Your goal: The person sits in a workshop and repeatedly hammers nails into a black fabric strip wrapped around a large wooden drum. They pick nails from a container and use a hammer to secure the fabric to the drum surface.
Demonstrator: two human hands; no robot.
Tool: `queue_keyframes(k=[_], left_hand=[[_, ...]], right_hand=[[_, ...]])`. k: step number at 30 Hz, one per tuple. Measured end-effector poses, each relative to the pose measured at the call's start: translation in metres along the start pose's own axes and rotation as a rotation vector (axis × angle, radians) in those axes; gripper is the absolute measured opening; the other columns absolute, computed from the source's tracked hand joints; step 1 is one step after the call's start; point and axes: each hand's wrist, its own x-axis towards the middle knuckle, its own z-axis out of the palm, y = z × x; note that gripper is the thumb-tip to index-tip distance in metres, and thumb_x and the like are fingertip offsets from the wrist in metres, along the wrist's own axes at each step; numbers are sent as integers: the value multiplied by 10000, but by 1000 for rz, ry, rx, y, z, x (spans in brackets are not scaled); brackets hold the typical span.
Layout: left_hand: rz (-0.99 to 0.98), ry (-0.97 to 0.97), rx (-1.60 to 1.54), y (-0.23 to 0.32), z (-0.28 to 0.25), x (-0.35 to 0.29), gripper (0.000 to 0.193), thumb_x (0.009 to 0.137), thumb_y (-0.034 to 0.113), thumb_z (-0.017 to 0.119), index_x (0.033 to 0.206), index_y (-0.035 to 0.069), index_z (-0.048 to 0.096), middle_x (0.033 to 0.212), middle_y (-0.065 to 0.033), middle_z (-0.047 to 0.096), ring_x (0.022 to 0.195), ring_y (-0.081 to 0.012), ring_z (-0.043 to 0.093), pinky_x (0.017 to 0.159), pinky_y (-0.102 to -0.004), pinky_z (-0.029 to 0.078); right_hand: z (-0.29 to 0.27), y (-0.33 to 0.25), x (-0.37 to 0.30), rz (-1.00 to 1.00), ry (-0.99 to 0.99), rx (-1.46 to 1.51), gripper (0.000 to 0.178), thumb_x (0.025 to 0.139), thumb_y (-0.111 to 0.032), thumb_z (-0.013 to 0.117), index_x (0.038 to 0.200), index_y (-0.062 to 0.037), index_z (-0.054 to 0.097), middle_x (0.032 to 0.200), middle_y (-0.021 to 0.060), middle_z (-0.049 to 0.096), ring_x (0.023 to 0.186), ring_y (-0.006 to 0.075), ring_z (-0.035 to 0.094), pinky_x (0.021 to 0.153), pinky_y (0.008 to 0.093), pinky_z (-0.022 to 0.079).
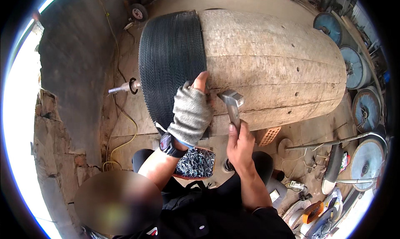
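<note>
In front of me lies a large wooden drum [266, 60] on its side, its left end covered with rows of black toothed strip [168, 51]. My left hand [192, 110], in a grey fingerless glove, rests at the edge where the black strip meets bare wood. Its fingers are bent together; whatever they pinch is hidden. My right hand [241, 149] grips a hammer [233, 105] by its handle, with the metal head raised just right of my left hand, over the wood. Below my left wrist sits a red-rimmed container [212, 172] of small metal nails [193, 162].
A metal shaft [121, 88] sticks out of the drum's left end. At left stands a dark, broken wall [75, 72]; a yellow cable [129, 135] runs along the floor. A perforated brick [270, 136] lies under the drum. Several round-ended drums [354, 68] line the right side.
</note>
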Motion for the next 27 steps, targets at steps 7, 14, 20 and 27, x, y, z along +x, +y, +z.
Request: queue_keyframes(k=[7, 14, 20, 27], left_hand=[[29, 56, 117, 2, 17, -1, 741, 720, 53, 801, 1395, 24, 494, 924, -114, 654, 831, -334, 651, 731, -461, 531], [-7, 17, 132, -2, 21, -4, 847, 736, 38, 783, 1486, -28, 394, 920, -138, 630, 833, -350, 626, 733, -474, 507], [80, 19, -23, 4, -1, -26, 1033, 692, -28, 769, 1573, -80, 230, 1068, -178, 608, 918, -344, 605, 784, -461, 504], [113, -408, -1, -11, -7, -135, 353, 798, 180, 748, 1113, 55, 651, 928, -133, 631, 796, -358, 621, 715, -482, 498]], right_hand=[[-1, -13, 10, -38, -32, -96, 185, 1040, -159, 605, 1091, 6, 539, 786, 222, 656, 654, 437, 660, 568, 482, 515], [-6, -22, 11, 44, -102, -225, 176, 1031, -155, 601, 1068, 4, 534, 756, 225, 649, 663, 441, 668, 547, 494, 505], [-5, -23, 11, -40, 20, -199, 164, 1026, -163, 603, 1050, -7, 554, 714, 210, 633, 621, 447, 653, 542, 492, 498], [2, -5, -5, -112, 243, 184, 260, 1076, -212, 536, 1115, 43, 563, 763, 156, 665, 638, 321, 684, 610, 361, 543]])
